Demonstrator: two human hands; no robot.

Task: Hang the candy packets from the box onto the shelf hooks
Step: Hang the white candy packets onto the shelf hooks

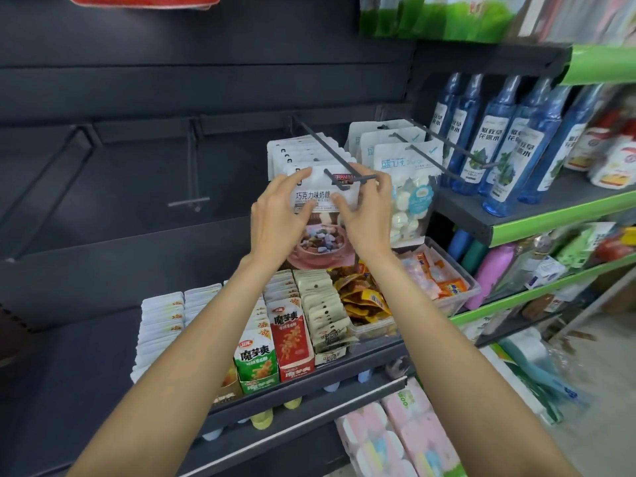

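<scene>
A white candy packet [320, 191] with a pink bowl printed on it hangs at the front tip of a dark shelf hook [330, 156]. Behind it on the same hook hang several like packets [292, 153]. My left hand [280, 215] grips the front packet's left edge, thumb across its face. My right hand [366, 208] pinches its right edge just under the hook's crossbar. To the right, a second hook [423, 156] carries several white-and-blue candy packets [409, 187]. The box is out of view.
An empty hook [191, 173] and bare brackets stick out of the dark back panel at left. Below my hands a shelf holds snack cartons [275, 339] and a clear tub [447, 294]. Blue bottles [499, 146] stand on the right shelving.
</scene>
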